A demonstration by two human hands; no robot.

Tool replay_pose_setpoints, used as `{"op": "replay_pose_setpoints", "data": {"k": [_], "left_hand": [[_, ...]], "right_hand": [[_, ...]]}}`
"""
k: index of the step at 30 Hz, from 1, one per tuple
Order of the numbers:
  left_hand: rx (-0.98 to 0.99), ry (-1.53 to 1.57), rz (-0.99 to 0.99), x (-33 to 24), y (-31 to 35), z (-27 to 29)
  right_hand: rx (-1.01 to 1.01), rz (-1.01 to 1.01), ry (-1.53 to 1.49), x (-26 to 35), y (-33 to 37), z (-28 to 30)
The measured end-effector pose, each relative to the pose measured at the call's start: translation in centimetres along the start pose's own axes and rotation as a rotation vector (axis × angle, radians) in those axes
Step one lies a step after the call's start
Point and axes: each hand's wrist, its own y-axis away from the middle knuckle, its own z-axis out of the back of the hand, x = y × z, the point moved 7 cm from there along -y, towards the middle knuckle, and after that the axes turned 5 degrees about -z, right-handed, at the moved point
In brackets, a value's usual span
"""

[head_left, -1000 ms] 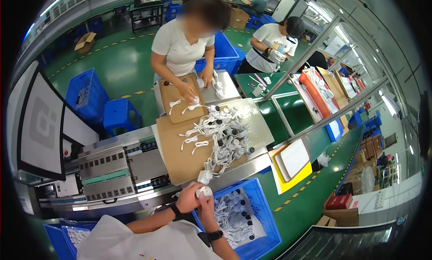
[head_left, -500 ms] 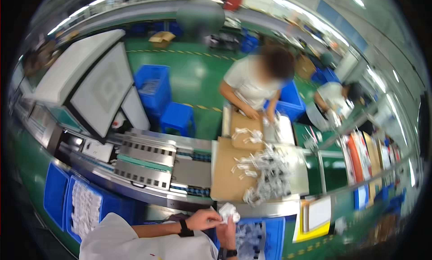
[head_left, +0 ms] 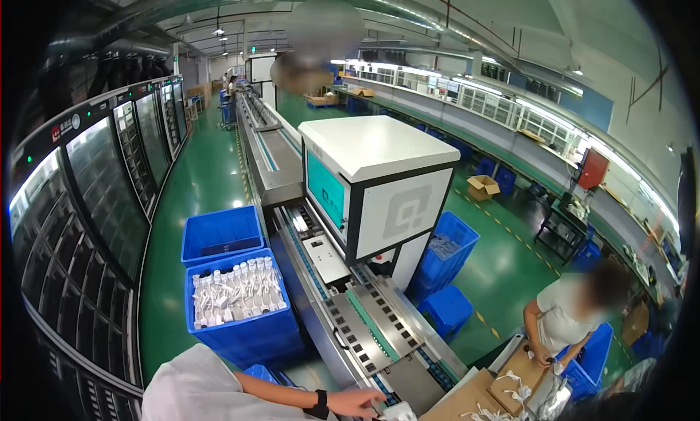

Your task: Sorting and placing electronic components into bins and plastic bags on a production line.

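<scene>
My left hand (head_left: 356,402), with a black band (head_left: 319,403) on the wrist, reaches in along the lower edge beside the conveyor line. Its fingers point to the right, at least the forefinger stretched out. Just past the fingertips is a white piece (head_left: 398,412), cut off by the picture's lower edge; whether the fingers touch it I cannot tell. My right hand is out of the picture. Below the hand runs the metal conveyor (head_left: 397,381). At the lower right, white cabled parts (head_left: 514,388) lie on brown cardboard (head_left: 467,398).
A blue crate (head_left: 244,333) of white cabled adapters stands left of the line. A white machine housing (head_left: 386,147) straddles the conveyor. Across it are a blue stool (head_left: 446,309), blue bins (head_left: 443,253) and a co-worker (head_left: 561,312) handling small parts. Glass-doored racks (head_left: 95,180) line the left.
The view has swung left and up, bringing the racks and the crate of adapters into fuller sight. Both hands were together at a white piece; now only my left hand shows, its fingers extended.
</scene>
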Motion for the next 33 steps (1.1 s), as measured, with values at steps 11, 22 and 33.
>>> {"op": "replay_pose_setpoints", "data": {"k": [11, 22, 33], "left_hand": [[0.447, -0.078, -0.286, -1.8, -4.5, -8.5], [0.849, 0.185, -0.07, 1.2, -4.1, -21.5], [0.961, 0.018, 0.268, 3.2, -0.4, -19.3]], "right_hand": [[-0.456, 0.517, -0.151, 0.9, 18.2, 3.9], [-1.138, 1.209, -0.694, -8.8, 39.2, 8.8], [-1.652, 1.184, -0.609, -29.3, 45.2, 32.2]]}}
